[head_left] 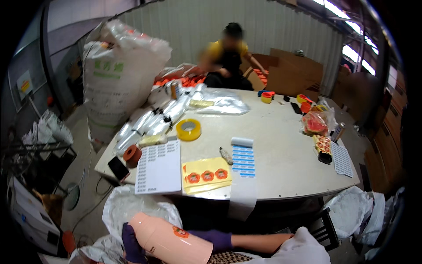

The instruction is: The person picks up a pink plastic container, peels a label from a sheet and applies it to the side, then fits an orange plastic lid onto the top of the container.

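The table (281,158) is the biggest thing before us: a broad, pale, smooth top with rounded corners. On it lie a white label sheet (159,168), a yellow sheet of round orange stickers (206,175), a strip of blue labels (243,159) that curls over the near edge, and a yellow tape roll (188,130). At its left stands a bulging white woven sack (115,75).

Below the table edge, over our lap, we hold a pink cylinder (169,241), matte and smooth, tilted, with one orange sticker on its side. Our left hand (130,244), in a purple glove, curls its fingers around the cylinder's left end and closes on it. Our right hand (215,240), also gloved in purple, lies against the cylinder's far side; we cannot tell how far its fingers close.

We judge the slick round surface could slip or roll in the gloves, and the sticker could wrinkle or sit crooked on the curve.
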Available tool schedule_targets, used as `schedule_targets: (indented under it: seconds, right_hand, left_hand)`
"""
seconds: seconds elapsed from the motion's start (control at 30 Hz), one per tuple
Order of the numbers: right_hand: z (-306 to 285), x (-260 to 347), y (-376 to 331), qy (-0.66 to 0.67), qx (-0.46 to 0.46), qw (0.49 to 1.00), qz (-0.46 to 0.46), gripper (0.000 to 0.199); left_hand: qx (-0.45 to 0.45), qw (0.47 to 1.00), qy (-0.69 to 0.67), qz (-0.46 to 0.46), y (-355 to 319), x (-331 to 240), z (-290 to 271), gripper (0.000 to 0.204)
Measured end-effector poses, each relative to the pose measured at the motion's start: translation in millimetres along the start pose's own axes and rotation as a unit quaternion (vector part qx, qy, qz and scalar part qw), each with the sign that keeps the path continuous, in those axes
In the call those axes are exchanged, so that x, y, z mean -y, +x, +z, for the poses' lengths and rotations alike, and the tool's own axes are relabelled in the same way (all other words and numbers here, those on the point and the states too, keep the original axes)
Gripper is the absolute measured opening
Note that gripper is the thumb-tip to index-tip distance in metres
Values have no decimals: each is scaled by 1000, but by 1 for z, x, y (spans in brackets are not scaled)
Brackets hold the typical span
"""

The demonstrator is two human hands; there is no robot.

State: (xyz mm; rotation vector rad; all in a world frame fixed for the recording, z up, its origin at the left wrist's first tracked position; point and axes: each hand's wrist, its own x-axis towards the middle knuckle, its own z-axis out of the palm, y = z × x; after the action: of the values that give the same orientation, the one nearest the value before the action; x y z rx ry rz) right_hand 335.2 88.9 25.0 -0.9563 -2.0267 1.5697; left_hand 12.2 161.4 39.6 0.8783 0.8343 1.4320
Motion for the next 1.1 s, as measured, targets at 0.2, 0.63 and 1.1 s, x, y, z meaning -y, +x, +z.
schedule_targets:
  seconds: [0.2,0.63,1.1]
  right_hand:
    - [-29,-2,9,540,-277,795,1,61]
    - [70,-53,112,-166,-138,972,-97,36]
    - [69,-48,116,-196,-130,945,-226,25]
  left_hand:
    - [-66,996,55,-6,0,4,15,37]
    - [348,815,388,-253,-75,219,-4,36]
    - [408,736,535,-79,-60,335,-124,47]
